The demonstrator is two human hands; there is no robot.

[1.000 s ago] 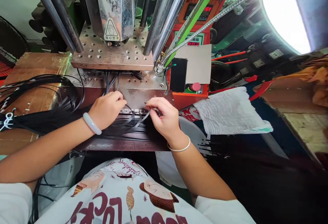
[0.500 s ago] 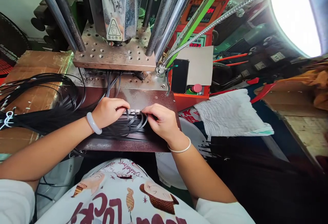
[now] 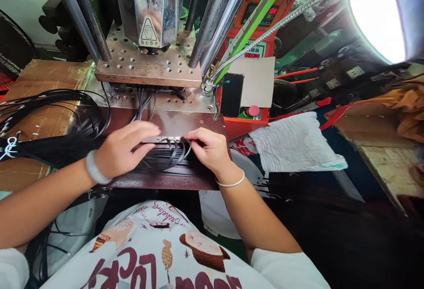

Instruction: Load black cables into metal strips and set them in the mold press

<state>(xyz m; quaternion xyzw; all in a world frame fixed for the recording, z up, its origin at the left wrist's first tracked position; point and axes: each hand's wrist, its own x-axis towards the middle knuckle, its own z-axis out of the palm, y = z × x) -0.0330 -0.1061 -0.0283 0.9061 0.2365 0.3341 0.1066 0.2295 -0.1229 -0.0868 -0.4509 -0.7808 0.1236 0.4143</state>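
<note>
Left hand leftward, below 当心伤手 label

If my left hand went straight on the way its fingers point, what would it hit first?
Likely the silvery strip right at the left hand, then the right hand just beyond it; depth is unclear.

Black flat cables loop from a metal strip.
</note>
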